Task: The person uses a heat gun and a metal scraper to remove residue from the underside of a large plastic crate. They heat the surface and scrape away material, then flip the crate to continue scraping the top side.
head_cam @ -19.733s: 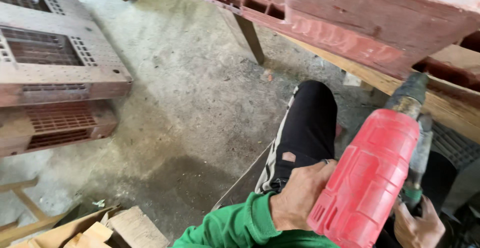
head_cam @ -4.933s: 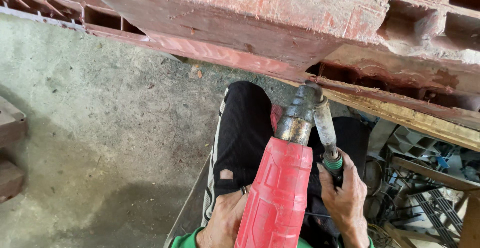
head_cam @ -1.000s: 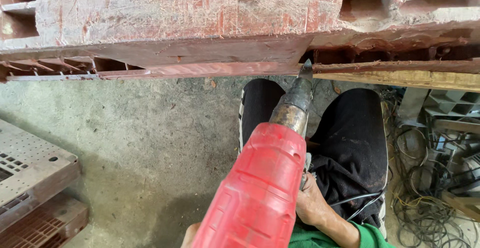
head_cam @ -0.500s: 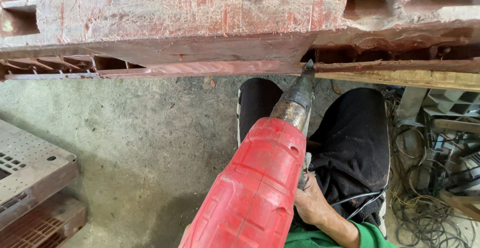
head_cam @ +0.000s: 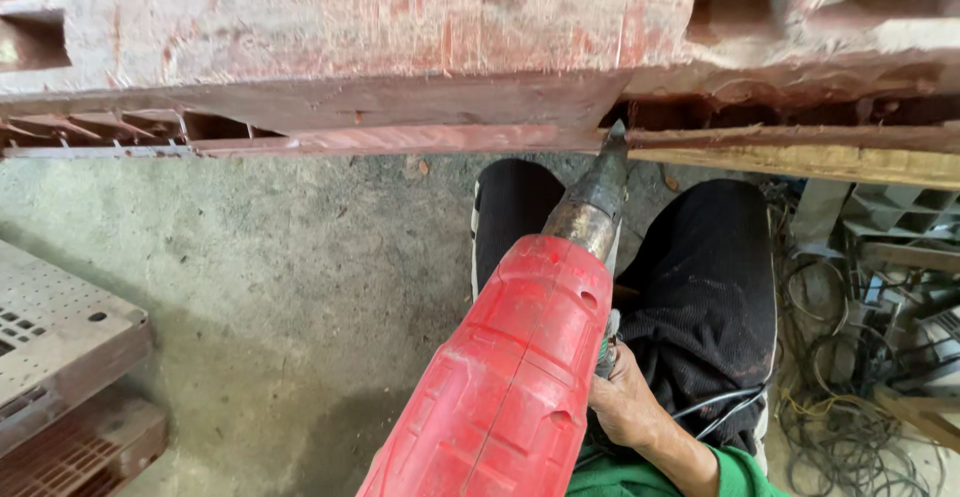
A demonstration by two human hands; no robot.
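- The red power hammer point(head_cam: 505, 387) points up and away from the person, its dark chisel bit point(head_cam: 600, 182) meeting the lower edge of the worn red pallet point(head_cam: 380, 37), right at the seam above the yellowish wooden plank point(head_cam: 820, 162).
- The right hand point(head_cam: 625, 407) is closed around the side grip just beside the tool's body; a green sleeve point(head_cam: 650, 472) shows at the wrist. The left hand is hidden behind the red housing, so its grip cannot be told.
- To my eye, the bit should stay square in the seam; a tilt could let it skate off along the plank.
- Lean in steadily rather than jabbing, with both knees clear: the black trousers point(head_cam: 700, 297) sit directly under the tool.
- The cable across the lap and the tangle of wires point(head_cam: 850, 397) on the concrete floor point(head_cam: 250, 277) lie near; best kept away from the bit.
- A grey plastic pallet point(head_cam: 60, 337) lies well apart at the floor's left edge.
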